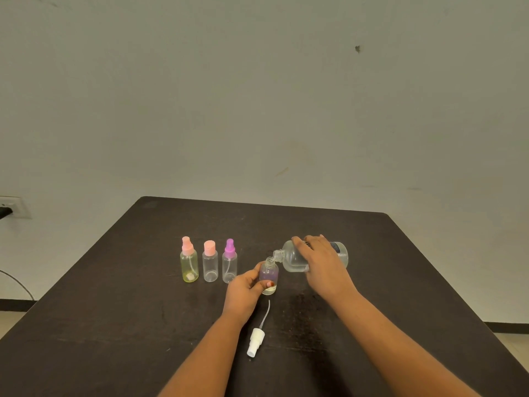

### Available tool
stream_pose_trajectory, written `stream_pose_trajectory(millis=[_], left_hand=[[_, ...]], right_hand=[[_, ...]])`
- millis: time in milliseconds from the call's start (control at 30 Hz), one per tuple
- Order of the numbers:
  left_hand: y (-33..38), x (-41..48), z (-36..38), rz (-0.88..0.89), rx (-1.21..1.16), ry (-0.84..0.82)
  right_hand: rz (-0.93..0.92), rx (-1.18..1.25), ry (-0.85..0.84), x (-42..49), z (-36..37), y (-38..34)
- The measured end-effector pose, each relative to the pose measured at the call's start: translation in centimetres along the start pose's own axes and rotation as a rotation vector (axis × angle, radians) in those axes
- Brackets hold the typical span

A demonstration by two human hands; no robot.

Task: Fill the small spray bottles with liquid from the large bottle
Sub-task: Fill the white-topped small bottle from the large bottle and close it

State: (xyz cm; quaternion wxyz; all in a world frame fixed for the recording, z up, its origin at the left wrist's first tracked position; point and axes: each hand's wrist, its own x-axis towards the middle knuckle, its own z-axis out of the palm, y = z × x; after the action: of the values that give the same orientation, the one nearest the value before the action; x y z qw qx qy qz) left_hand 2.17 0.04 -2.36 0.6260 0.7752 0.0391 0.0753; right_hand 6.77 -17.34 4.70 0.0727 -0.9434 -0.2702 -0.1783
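My right hand (322,263) grips the large clear bottle (294,259), tipped on its side with its open neck over the mouth of a small purple-tinted bottle (269,275). My left hand (246,287) holds that small bottle upright on the table, thumb across its lower front; a little liquid lies at its bottom. Its white spray top (255,341) with a thin tube lies on the table nearer to me. Three capped small bottles stand in a row to the left: a yellow one with a pink sprayer (189,260), a clear one with a pink cap (210,266), a clear one with a purple sprayer (229,262).
The dark table (114,325) runs to a pale wall behind. A wall socket with a black plug (11,207) and a cable sit far left. The table's edges fall away left and right.
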Motion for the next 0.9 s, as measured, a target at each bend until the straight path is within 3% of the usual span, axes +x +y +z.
stream_pose_trajectory(millis=[500,667,900], left_hand=[[-0.6,0.2,0.1,0.010,-0.010,0.007],[-0.7,0.3,0.2,0.002,-0.003,0.026],[-0.7,0.2,0.3,-0.003,0.046,0.046]], right_hand=[[0.186,0.195,-0.001,-2.2,1.8,-0.8],[0.250,0.283,0.119,-2.7,2.6,-1.0],[0.480,0.620,0.320,-3.2,2.2,-1.1]])
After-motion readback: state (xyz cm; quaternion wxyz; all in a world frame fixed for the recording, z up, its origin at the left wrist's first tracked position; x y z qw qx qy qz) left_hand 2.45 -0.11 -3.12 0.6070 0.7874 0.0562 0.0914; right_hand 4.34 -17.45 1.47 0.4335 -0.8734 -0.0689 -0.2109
